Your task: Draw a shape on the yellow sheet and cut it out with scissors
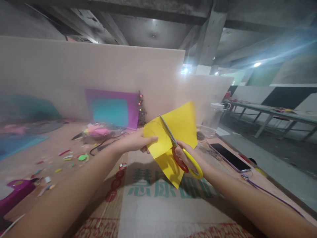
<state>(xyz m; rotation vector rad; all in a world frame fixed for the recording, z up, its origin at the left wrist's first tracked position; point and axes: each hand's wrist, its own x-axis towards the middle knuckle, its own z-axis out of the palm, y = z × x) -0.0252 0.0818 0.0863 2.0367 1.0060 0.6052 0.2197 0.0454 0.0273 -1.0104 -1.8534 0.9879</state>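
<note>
My left hand (143, 140) grips the left edge of a yellow sheet of paper (183, 120), thumb on top and fingers beneath. A faint curved pencil line shows on the paper near that thumb. My right hand (184, 153) is closed around the handles of a pair of scissors (169, 132), which have a yellow and a red loop. The blades lie across the paper, pointing up and to the left. Below the blades, part of the sheet hangs down in a pointed flap. The paper is held above a white printed sack on the table.
A purple glue gun (18, 195) lies at the left, near scattered clay scraps and a green piece (82, 157). Behind stand a clear bowl (100, 130) with pink material and a purple-and-teal card (111, 107). On the right are a phone (230, 157), a clear jar (213, 119) and a cord (272, 195).
</note>
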